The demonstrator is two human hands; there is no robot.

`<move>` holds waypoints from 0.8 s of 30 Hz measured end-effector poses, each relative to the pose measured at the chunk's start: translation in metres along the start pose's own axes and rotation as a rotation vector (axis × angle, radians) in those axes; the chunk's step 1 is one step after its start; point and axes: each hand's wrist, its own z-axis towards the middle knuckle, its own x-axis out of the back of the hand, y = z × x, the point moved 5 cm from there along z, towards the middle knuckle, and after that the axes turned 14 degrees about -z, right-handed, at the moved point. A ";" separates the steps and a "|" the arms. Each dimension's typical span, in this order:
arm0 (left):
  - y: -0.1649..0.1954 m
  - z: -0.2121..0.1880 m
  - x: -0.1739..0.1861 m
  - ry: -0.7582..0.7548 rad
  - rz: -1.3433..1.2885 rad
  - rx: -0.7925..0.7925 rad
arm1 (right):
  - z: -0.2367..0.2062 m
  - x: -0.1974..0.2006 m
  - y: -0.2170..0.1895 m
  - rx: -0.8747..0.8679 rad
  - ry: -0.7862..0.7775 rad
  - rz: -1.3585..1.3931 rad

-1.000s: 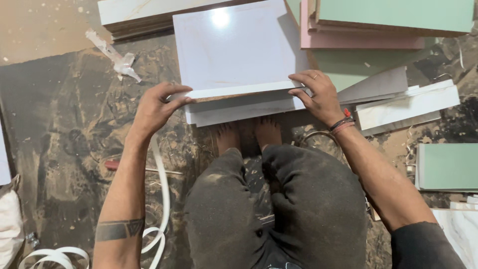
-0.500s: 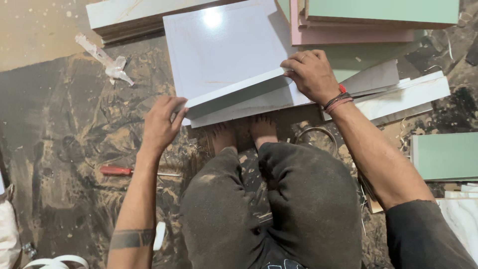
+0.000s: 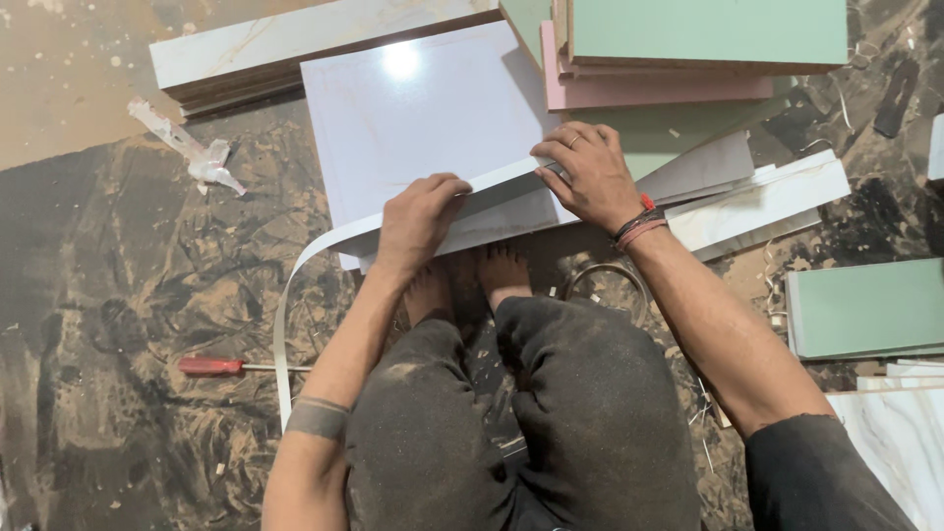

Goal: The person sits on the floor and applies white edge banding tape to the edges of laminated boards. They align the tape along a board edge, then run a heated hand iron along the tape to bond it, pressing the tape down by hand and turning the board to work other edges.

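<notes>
Left grip (image 3: 418,221) – fingers curled down over the near edge of the white panel (image 3: 423,118), clamped on the white strip (image 3: 295,285) where it meets that edge. Right grip (image 3: 585,177) – a little further along the same edge, lying flat with fingers apart and pressing down; it is not closed round anything I can see, and the thumb is hidden.

The strip runs between the two grips along the panel edge. Its free tail leaves the left grip's outer side and curves down to the floor (image 3: 118,275) beside the left forearm. The panel lies flat on other boards just ahead of both grips, with its near edge over the person's bare feet.

Step in hand, my read: laying the strip onto the panel's near edge, with the length between the grips seated and the tail loose.

Next move, as I judge it, calls for holding the seated end with the right grip, and for firm, even pressure sliding out toward the tail. The strip has to stay flush with the edge.

Further out:
- red-handled screwdriver (image 3: 211,366) on the floor, beyond the tail
- thin ring (image 3: 610,275) on the floor, below the right wrist
- green boards (image 3: 708,29) on a pink board (image 3: 649,93), ahead of the right grip
</notes>
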 end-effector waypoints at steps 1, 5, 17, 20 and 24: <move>-0.001 -0.002 0.002 0.026 -0.019 -0.001 | -0.004 0.002 0.005 -0.041 0.012 0.026; -0.003 -0.007 0.006 0.025 -0.077 -0.011 | -0.058 0.011 0.046 -0.317 0.077 0.143; 0.002 0.006 -0.003 0.002 -0.096 0.000 | -0.363 0.016 0.119 -1.209 -0.782 0.168; 0.003 0.007 -0.003 -0.001 -0.093 0.000 | -0.357 0.006 0.104 -1.167 -0.865 0.223; 0.000 0.008 -0.003 -0.009 -0.079 0.046 | -0.314 -0.004 0.099 -1.124 -0.955 0.327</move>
